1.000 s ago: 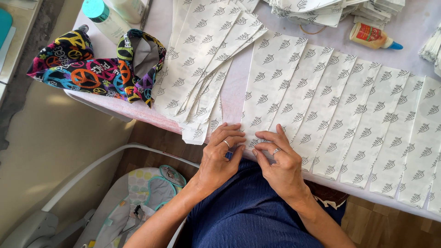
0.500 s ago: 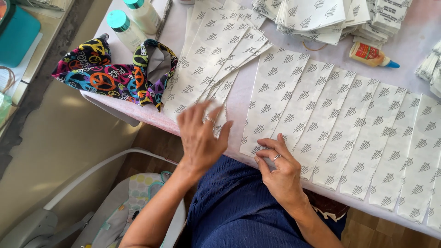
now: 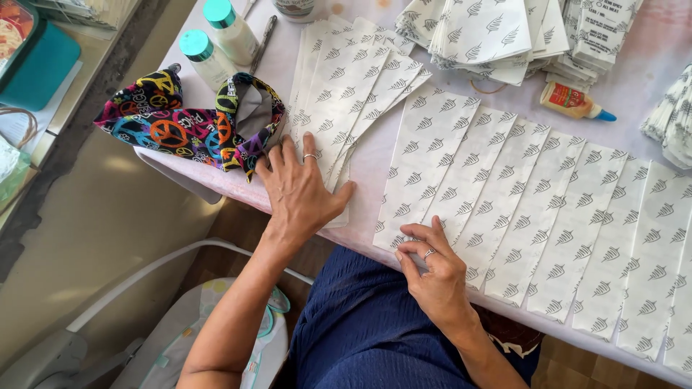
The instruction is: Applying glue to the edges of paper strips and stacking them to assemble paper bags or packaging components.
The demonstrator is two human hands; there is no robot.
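Looking down through the head camera, the only view I have, I see a bench (image 3: 404, 155) covered in a pale cloth and spread with long white paper strips printed with small dark leaf marks. My left hand (image 3: 299, 191) lies flat and wide, fingers spread, palm down on the near end of a fanned stack of strips (image 3: 346, 94) at the left of the bench; I judge the flat press keeps the loose pile from sliding while it is handled. It holds nothing, only rests on the paper. My right hand (image 3: 432, 270) sits at the bench's near edge with fingers curled narrow, thumb and fingertips pinching the bottom corner of the first strip (image 3: 425, 162) in a row of strips (image 3: 569, 216) laid side by side, each overlapping the next and running rightward across the bench. The overlap, I'd guess, leaves one long edge of every strip bare. A small glue bottle (image 3: 573, 101) with a blue tip lies on its side beyond the row, near a heap of folded printed paper pieces (image 3: 490, 36). To the left, just beside the fanned stack, is a bright multicoloured fabric piece (image 3: 187, 122), with two white bottles (image 3: 216, 43) with teal caps standing behind it.
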